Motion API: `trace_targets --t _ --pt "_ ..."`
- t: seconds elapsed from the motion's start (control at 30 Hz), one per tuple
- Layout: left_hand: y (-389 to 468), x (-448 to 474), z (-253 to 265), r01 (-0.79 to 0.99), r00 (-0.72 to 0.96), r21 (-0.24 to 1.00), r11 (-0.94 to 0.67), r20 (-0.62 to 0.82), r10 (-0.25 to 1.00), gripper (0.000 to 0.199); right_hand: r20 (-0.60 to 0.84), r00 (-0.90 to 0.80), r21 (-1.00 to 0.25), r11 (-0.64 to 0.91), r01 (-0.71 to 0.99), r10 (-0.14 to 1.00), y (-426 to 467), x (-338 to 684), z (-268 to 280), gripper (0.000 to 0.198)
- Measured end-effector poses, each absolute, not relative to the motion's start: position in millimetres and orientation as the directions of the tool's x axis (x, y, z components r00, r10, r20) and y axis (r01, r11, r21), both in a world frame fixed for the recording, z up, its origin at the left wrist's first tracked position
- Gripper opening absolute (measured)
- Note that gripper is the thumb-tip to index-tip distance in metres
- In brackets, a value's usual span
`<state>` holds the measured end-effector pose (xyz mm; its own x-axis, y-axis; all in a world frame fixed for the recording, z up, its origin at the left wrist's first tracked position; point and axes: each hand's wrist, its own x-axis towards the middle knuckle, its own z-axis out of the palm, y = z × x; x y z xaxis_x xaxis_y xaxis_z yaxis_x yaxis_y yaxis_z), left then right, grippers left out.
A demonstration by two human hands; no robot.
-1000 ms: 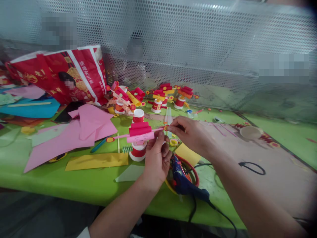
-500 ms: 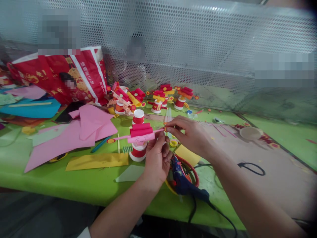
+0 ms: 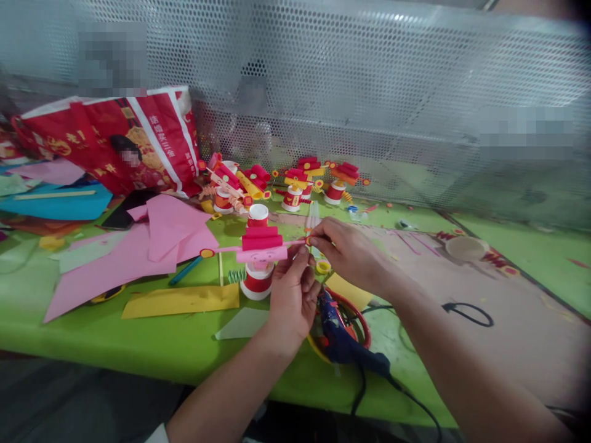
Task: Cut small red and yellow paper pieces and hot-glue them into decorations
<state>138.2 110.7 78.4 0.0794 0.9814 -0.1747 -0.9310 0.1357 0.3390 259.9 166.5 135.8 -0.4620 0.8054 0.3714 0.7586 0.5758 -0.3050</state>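
Observation:
A paper-cup figure (image 3: 257,280) stands on the green table, with a red and white body, red paper rolls on top and a pink roll bearing a drawn face. From its head a thin pink strip (image 3: 226,250) sticks out to both sides. The left tip carries a yellow and red paper disc (image 3: 207,253). At the strip's right end, my right hand (image 3: 348,251) pinches a small disc between thumb and fingertips. My left hand (image 3: 294,286) is closed just below, thumb and finger at the strip beside the head. A green paper spring (image 3: 237,276) juts from the body.
A blue glue gun (image 3: 339,335) rests in a round basket (image 3: 369,335) near my left wrist, its cable trailing down. Pink paper sheets (image 3: 138,246) and a yellow strip (image 3: 180,301) lie at left. Behind are several finished figures (image 3: 292,197), a red bag (image 3: 138,141) and a perforated metal panel (image 3: 369,92).
The strip's left end has risen a little, and the figure's head has tilted so that its drawn face shows more. Both hands stay almost where they were.

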Motion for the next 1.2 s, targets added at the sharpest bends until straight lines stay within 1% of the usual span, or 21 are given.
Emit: trace_targets --t 0.2,0.47,0.77,0.9,1.0,1.1,1.13,1.2 --pt "110 138 78 -0.928 0.085 0.346 0.140 -0.171 0.982 0.030 0.365 -0.502 -0.258 0.603 0.754 0.784 163 260 137 0.016" --pt "111 137 79 -0.934 0.081 0.330 0.138 -0.179 0.981 0.031 0.372 -0.516 -0.245 0.618 0.747 0.771 165 260 139 0.016" --pt "111 137 79 -0.934 0.067 0.337 0.121 -0.168 0.983 0.033 0.391 -0.564 -0.326 0.683 0.654 0.727 168 270 140 0.027" --pt "111 138 79 -0.939 0.060 0.324 0.112 -0.165 0.984 0.032 0.325 -0.583 -0.401 0.667 0.628 0.744 168 274 142 0.030" --pt "112 137 79 -0.943 0.061 0.310 0.119 -0.191 0.980 0.029 0.287 -0.536 -0.476 0.604 0.639 0.794 171 276 140 0.032" --pt "113 135 78 -0.938 0.060 0.325 0.119 -0.185 0.981 0.023 0.328 -0.419 -0.555 0.532 0.639 0.846 177 281 138 0.037" --pt "114 134 78 -0.934 0.064 0.337 0.121 -0.175 0.983 0.021 0.347 -0.383 -0.561 0.517 0.647 0.856 179 283 138 0.038" --pt "114 132 78 -0.921 0.080 0.364 0.135 -0.163 0.983 0.017 0.349 -0.360 -0.534 0.500 0.682 0.865 180 286 137 0.035"
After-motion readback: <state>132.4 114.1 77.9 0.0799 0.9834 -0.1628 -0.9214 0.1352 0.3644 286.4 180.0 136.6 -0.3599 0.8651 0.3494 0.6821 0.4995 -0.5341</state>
